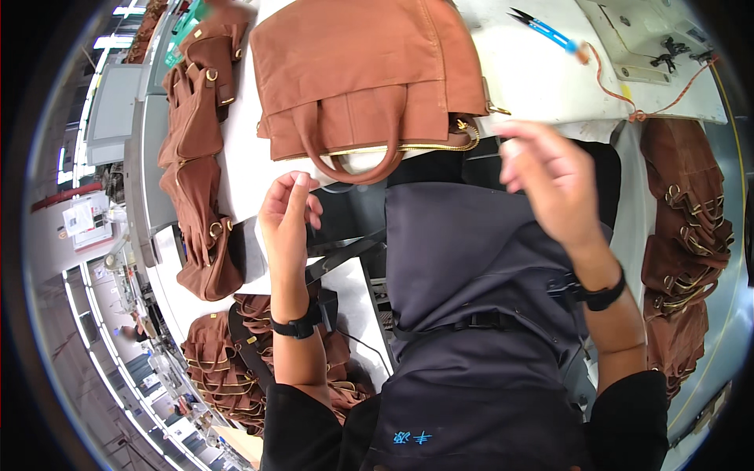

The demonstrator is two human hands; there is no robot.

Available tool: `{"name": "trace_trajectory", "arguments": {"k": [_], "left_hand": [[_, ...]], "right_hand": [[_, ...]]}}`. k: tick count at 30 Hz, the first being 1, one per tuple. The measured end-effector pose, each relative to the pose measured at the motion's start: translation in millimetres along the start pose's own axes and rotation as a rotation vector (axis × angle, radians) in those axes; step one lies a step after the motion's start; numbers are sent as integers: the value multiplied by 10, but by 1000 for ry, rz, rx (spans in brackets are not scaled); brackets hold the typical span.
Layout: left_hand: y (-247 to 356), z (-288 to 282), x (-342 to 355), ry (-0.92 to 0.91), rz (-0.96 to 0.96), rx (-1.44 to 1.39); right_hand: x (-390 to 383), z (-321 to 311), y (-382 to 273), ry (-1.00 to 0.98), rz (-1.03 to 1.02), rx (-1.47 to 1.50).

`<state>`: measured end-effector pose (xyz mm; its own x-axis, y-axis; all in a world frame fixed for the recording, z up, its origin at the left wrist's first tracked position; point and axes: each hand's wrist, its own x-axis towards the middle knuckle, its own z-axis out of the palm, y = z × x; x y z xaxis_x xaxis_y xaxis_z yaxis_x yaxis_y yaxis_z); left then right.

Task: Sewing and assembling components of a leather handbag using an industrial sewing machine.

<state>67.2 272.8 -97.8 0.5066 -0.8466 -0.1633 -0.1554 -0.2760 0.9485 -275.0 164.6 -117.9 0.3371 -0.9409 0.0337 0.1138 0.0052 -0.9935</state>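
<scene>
A brown handbag (pixel 345 63) lies flat on the white table, its two rounded handles (pixel 369 171) hanging over the near edge. A gold-toothed zipper (pixel 471 140) curves along its opening at the right. My left hand (pixel 289 216) is raised just below the left handle, apart from it. Its fingers are loosely bent, thumb up, with nothing visible in them. To the right of the zipper end hovers my right hand (pixel 554 177), fingers half curled and apart. A pale covering shows at one of its fingertips. Neither hand visibly touches the bag.
Blue thread snips (pixel 550 33) lie on the table at the upper right, by an orange cord (pixel 609 82) and a machine base (pixel 648 59). Brown bags (pixel 196 149) line the left side. More hang at the right (pixel 683 235) and pile at the lower left (pixel 220 357).
</scene>
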Motion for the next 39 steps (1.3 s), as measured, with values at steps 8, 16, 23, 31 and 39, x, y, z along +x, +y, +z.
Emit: {"name": "trace_trajectory", "arguments": {"k": [8,16,23,31,39], "left_hand": [[58,363,-389,-305,-118,-53],[107,932,-460,-516,-18,-346],[593,1324,-149,-195,57,-574],[1260,1032,-357,-49,471,-178],[1379,821,-313,-63,1119,726]], "right_hand": [[239,530,74,-65,298,261],[305,521,-190,-158,368,526],[347,456,-372,-229,292,403],[369,542,-628,-90,-318,-343],[674,397,-580,163,-788,-362]]}}
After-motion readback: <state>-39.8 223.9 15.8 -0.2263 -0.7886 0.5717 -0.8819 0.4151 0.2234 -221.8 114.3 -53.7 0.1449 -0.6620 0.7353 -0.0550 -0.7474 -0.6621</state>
